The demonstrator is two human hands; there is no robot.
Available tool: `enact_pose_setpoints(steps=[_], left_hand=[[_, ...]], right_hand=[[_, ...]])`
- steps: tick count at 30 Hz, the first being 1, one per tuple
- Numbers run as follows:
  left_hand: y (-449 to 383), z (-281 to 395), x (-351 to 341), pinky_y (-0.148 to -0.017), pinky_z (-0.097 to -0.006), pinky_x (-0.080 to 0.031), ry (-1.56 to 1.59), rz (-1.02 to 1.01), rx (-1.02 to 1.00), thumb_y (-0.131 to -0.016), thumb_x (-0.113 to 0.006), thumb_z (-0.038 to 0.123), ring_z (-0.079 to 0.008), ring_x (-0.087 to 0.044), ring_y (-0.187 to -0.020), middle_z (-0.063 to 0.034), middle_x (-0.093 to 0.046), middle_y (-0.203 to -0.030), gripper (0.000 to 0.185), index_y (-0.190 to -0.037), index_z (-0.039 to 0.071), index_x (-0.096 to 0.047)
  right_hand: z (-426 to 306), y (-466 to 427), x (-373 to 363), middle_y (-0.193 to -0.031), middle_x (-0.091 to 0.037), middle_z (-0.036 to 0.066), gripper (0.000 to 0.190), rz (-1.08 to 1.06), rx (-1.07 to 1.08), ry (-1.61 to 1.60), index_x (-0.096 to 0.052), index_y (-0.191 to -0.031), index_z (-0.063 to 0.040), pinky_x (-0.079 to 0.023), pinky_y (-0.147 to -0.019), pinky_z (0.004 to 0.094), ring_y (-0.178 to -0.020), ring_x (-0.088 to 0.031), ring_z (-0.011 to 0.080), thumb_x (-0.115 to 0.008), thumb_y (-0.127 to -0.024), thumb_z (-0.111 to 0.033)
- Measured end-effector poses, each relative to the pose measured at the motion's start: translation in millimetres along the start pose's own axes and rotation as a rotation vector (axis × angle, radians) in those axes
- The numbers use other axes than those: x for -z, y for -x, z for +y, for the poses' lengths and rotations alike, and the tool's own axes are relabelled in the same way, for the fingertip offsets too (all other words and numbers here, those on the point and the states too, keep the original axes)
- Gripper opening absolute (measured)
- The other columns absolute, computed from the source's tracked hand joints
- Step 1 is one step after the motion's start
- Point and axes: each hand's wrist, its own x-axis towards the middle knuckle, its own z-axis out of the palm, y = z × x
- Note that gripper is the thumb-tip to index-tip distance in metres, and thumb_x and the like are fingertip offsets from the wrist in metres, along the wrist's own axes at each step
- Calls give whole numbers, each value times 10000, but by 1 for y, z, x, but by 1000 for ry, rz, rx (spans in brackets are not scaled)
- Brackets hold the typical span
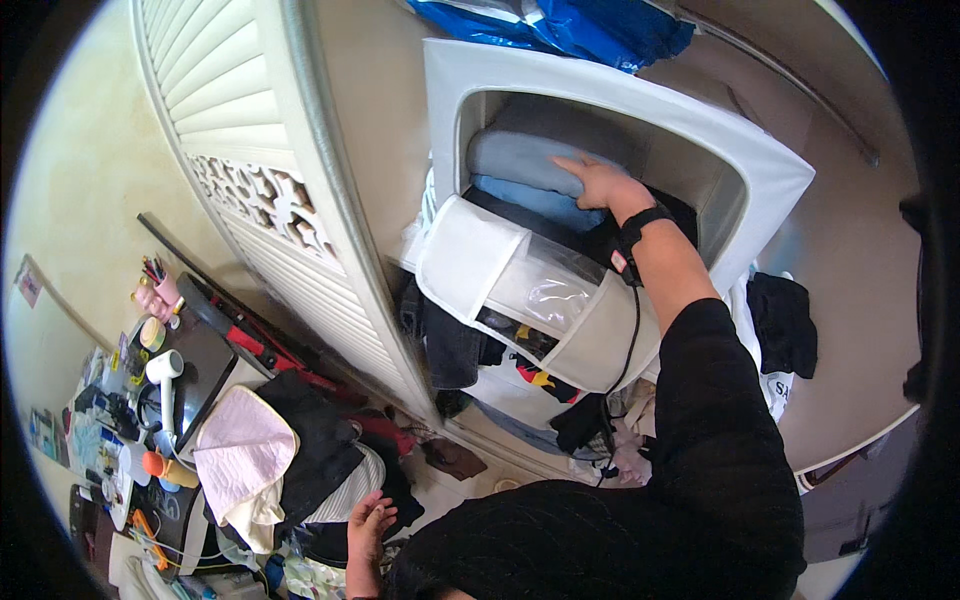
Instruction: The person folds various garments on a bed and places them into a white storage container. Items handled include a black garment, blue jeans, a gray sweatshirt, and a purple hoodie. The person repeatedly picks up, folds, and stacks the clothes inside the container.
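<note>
My right hand (606,184), with a black band on the wrist, reaches into a white fabric storage box (600,81). Its fingers are spread and rest on or just above a rolled or folded grey garment (525,159). Below that lies a blue folded garment (517,196), with dark clothes around it. The box's front flap (469,259), which has a clear plastic window (555,289), hangs down in front. My left hand (371,516) is low at my side, fingers loosely curled and apart, near a grey striped cloth (352,484). It grips nothing that I can see.
A white louvred door (300,172) stands left of the box. Blue plastic bags (570,30) lie on top. Clothes (457,337) pile beneath the flap; a black cable (637,330) hangs from my right wrist. At left, a cluttered dark desk (202,367) holds a white hair dryer (165,367).
</note>
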Motion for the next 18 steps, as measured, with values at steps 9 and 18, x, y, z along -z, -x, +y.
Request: enact_pose_setpoints(steps=[9,18], left_hand=[[23,-39,45,-772,-300,-512,-22,12,129,-924,-550,118,-189,-633,-895,-103,-629,-1086,324,-1235,35,-521],[70,-95,59,-753,-268,-507,-15,81,140,-920,-574,139,-167,-621,-890,-93,-631,-1072,354,-1250,27,-512]], right_hand=[[-115,77,51,-969,-664,180,293,87,397,57,-674,-1031,-86,-495,-807,449,-908,-630,360,-587,-782,-212],[-297,236,-112,-1078,-631,167,392,-727,1168,-202,-562,-1228,-120,-489,-834,460,-979,-610,345,-569,-857,-246]])
